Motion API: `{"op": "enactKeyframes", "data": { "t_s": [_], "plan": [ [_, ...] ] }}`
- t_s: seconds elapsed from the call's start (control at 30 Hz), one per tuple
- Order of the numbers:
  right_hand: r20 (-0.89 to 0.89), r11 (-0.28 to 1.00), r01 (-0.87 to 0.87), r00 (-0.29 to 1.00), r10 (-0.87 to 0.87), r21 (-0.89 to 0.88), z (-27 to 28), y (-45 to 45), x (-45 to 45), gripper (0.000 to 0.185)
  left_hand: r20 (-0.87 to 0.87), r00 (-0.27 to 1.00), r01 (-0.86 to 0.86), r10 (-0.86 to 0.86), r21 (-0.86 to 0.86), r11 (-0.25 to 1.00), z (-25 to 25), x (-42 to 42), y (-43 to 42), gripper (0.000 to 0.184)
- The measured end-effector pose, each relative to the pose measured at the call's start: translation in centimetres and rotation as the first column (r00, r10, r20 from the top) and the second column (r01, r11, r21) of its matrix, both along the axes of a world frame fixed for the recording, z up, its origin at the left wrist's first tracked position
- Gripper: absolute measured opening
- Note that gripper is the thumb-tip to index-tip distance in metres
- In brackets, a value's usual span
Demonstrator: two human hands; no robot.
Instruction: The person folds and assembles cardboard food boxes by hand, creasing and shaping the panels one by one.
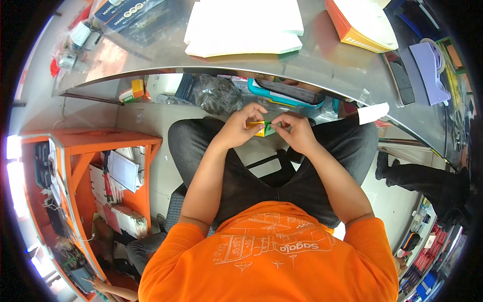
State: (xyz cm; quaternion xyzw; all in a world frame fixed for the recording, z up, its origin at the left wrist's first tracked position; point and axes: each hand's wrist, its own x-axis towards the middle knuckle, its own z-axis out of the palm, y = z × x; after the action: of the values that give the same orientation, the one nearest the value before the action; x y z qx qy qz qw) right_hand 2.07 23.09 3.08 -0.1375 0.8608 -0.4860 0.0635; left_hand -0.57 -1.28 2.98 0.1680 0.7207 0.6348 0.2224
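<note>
A small yellow and green carton (264, 131) is held up between my hands, over the gap between my knees. My left hand (240, 126) grips its yellow side, with the thumb in front and the fingers curled behind. On the green side, my right hand (297, 132) pinches the carton's edge or flap between thumb and fingertips; the exact spot is too small to make out. Ahead of my hands, under the table, lie a clear plastic bag of dark material (217, 94) and a turquoise-rimmed tray (259, 90).
On the metal table (166, 55) stand a white paper stack (244, 27), an orange-and-white paper tray (359, 25), a phone (400, 78) and a tape dispenser (430, 73). To the left is an orange shelf (108, 136) with papers. Other people's legs (422, 181) show at both sides.
</note>
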Motion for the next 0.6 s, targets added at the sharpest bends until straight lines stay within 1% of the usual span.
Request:
{"op": "enactKeyframes", "data": {
  "t_s": [0.1,0.2,0.3,0.4,0.5,0.6],
  "plan": [
    [0.086,0.991,-0.131,0.987,0.134,-0.041,0.1,0.8,-0.5,0.017,0.013,0.998,0.054,-0.054,-0.045,0.998,-0.4,-0.2,-0.3,0.043],
    [0.319,0.971,-0.045,0.940,0.121,-0.236,0.0,0.8,-0.4,0.018,0.004,0.996,0.092,-0.092,-0.030,0.995,-0.1,-0.3,-0.4,0.041],
    [0.475,0.963,-0.080,0.857,0.199,-0.259,-0.9,1.3,-0.6,0.021,0.095,0.989,0.105,-0.111,0.066,0.992,-0.4,0.0,-0.2,0.040],
    [0.473,0.974,-0.155,0.854,0.217,-0.167,-1.4,1.3,-0.6,0.024,0.048,0.988,0.148,-0.148,0.005,0.989,0.0,0.1,-0.1,0.038],
    [0.446,0.966,-0.236,0.857,0.260,-0.108,-1.4,1.6,-0.9,0.024,0.002,0.985,0.173,-0.173,0.009,0.985,-0.1,0.0,-0.1,0.038],
    [0.475,0.955,-0.263,0.828,0.298,-0.141,-1.3,1.7,-1.0,0.026,0.021,0.980,0.198,-0.199,0.030,0.980,-0.4,-0.1,-0.2,0.039]
  ]
}}
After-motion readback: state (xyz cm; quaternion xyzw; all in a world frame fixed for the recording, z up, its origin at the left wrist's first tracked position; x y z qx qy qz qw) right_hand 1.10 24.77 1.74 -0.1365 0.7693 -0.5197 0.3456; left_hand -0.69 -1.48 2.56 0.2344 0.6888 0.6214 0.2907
